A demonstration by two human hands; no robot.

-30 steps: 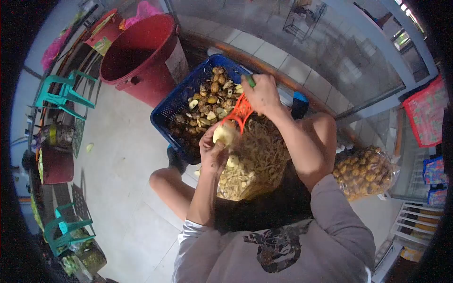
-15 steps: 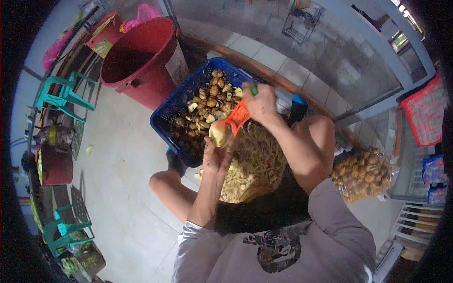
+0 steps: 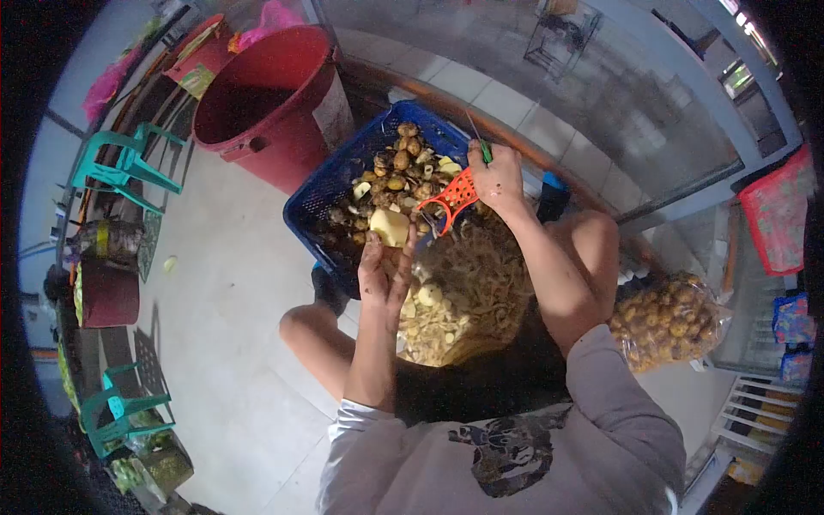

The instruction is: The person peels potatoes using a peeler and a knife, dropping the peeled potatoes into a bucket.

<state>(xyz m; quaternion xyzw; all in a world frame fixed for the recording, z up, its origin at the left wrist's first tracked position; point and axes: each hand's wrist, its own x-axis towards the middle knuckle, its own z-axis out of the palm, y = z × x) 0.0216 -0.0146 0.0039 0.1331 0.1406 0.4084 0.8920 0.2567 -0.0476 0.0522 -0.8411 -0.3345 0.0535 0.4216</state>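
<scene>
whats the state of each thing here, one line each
left hand: gripping a peeled pale potato
right hand: gripping an orange peeler, apart from the potato
blue crate: part full of unpeeled potatoes
red bin: upright, open
clear bag: full, lying on the floor

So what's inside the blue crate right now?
The blue crate holds brown unpeeled potatoes mixed with pale peel scraps. The left hand, holding a peeled potato, and the orange peeler cover its near corner; the bottom is hidden.
</scene>
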